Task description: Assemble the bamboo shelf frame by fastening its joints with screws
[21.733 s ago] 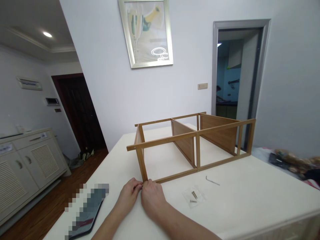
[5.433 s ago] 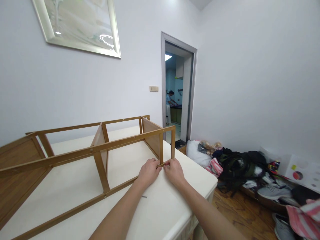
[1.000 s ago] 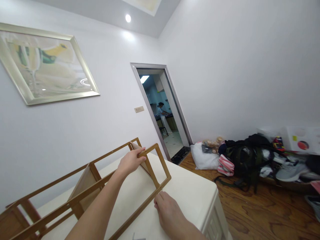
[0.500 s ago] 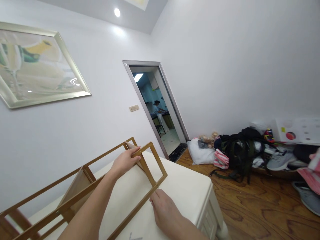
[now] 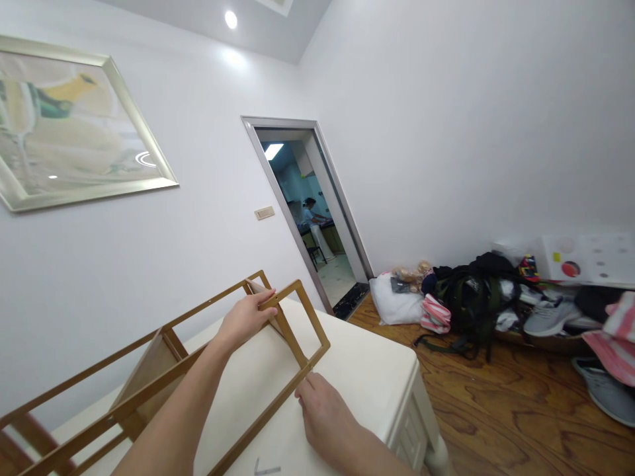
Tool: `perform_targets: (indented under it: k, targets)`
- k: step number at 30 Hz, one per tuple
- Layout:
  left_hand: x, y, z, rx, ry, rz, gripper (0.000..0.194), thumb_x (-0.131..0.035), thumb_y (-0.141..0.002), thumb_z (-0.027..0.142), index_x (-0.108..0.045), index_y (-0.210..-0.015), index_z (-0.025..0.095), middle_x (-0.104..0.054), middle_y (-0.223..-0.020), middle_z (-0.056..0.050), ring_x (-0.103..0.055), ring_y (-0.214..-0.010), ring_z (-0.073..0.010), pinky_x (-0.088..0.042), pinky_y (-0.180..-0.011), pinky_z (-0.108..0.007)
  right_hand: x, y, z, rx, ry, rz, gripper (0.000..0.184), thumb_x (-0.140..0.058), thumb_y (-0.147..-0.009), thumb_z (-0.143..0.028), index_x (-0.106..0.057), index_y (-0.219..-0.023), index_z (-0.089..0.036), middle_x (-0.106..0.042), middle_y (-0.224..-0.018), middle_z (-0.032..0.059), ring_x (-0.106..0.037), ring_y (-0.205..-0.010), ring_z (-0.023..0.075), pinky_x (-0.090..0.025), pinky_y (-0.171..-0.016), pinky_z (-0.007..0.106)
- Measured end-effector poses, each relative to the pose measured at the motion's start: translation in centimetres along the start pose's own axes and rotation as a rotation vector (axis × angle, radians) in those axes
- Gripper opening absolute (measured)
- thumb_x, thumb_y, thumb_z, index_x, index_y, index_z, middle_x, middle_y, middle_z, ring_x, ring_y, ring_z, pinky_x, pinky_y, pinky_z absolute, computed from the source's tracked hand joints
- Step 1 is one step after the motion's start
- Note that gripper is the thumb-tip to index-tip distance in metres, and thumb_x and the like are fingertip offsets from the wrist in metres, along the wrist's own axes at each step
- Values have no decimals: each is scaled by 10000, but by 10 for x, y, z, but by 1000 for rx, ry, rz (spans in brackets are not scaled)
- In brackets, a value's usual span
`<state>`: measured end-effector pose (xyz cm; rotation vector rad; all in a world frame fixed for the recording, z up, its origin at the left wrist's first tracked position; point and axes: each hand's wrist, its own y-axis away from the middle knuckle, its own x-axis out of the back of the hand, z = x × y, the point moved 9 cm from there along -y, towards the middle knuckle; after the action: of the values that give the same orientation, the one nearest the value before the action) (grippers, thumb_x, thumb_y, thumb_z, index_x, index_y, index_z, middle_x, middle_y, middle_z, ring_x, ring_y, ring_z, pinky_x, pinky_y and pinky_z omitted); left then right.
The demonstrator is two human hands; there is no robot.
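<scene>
A brown wooden shelf frame (image 5: 268, 423) lies on its side across a cream-white table (image 5: 362, 370). My left hand (image 5: 248, 317) is closed round its upper rail, near the end, with thumb and fingers wrapped over the wood. Lower down, my right hand (image 5: 325, 410) has its fingers pinched together against the underside of the lower rail, close to the joint with a crosspiece. Whatever is between those fingertips is hidden. Inside the frame, a thin shelf panel (image 5: 143, 370) stands slanted. On the table near the bottom edge lies a small L-shaped metal hex key (image 5: 268, 471).
A white wall with a framed picture (image 5: 84, 125) rises behind the table. Through a doorway (image 5: 322, 225), a person stands at a counter. On the wooden floor (image 5: 476, 410) at right lie a white bag (image 5: 397, 301), a black backpack (image 5: 469, 304) and grey shoes (image 5: 550, 317).
The view has shifted slightly, so more of the hex key shows. Both hands keep practically the same places on the frame.
</scene>
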<state>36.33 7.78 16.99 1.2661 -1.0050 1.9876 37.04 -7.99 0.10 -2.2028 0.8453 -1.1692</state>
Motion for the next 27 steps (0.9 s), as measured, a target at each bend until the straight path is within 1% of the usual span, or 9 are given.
perform_targets:
  k: [3, 5, 7, 11, 13, 15, 17, 20, 27]
  targets:
    - [1, 0, 1, -3, -6, 7, 570, -610, -785, 441, -579, -1322, 253, -645, -1294, -48, -620, -1139, -270, -446, -924, -297, 4, -2, 3, -18, -105, 54, 285, -423, -765, 49, -540, -898, -174, -581, -911, 58, -550, -843, 180, -464, -762, 286]
    - [1, 0, 1, -4, -7, 8, 556, -606, -791, 436, -585, -1316, 255, -653, -1283, -46, -624, -1133, -267, -444, -926, -295, 12, -8, 9, -71, -182, 132, 244, -432, -803, 18, -538, -887, -185, -581, -877, 45, -557, -824, 175, -465, -756, 289]
    - [0, 0, 1, -3, -10, 5, 549, -604, -795, 428, -586, -1315, 253, -668, -1260, -45, -629, -1125, -265, -444, -925, -294, 25, -20, 11, -98, -229, 203, 212, -437, -835, -15, -544, -881, -192, -585, -853, 37, -561, -805, 172, -463, -745, 294]
    - [1, 0, 1, 4, -23, 6, 542, -606, -800, 408, -582, -1318, 251, -663, -1267, -44, -625, -1129, -260, -445, -918, -290, 57, -61, 3, -80, -308, 309, 152, -491, -859, -74, -594, -848, -186, -616, -838, 30, -575, -803, 166, -462, -752, 299]
    - [1, 0, 1, 4, -26, 3, 540, -606, -804, 395, -575, -1324, 255, -651, -1286, -44, -620, -1137, -257, -442, -922, -290, 73, -84, 4, -121, -384, 382, 103, -552, -847, -117, -630, -830, -183, -637, -843, 25, -586, -783, 157, -469, -738, 289]
    - [1, 0, 1, 3, -30, 2, 541, -608, -806, 389, -568, -1331, 264, -640, -1303, -40, -610, -1155, -258, -439, -929, -289, 82, -104, 6, -159, -437, 431, 79, -581, -841, -151, -653, -823, -180, -651, -855, 25, -600, -782, 151, -480, -727, 279]
    - [2, 0, 2, 5, -39, 5, 547, -615, -804, 394, -563, -1335, 273, -629, -1319, -39, -597, -1180, -261, -439, -931, -286, 84, -121, 6, -169, -451, 444, 80, -592, -834, -168, -670, -824, -181, -659, -849, 21, -611, -780, 150, -488, -727, 277]
    - [2, 0, 2, 8, -57, 11, 544, -616, -809, 401, -558, -1338, 293, -621, -1329, -34, -594, -1187, -256, -446, -921, -280, 81, -135, 7, -173, -451, 454, 86, -601, -819, -167, -683, -813, -190, -669, -833, 18, -620, -778, 152, -493, -726, 274]
    - [1, 1, 2, 15, -85, 9, 555, -607, -809, 374, -539, -1357, 314, -643, -1300, -29, -626, -1120, -252, -470, -826, -270, 78, -145, 16, -212, -387, 478, 91, -606, -811, -156, -693, -816, -183, -685, -835, 37, -626, -777, 169, -498, -731, 293]
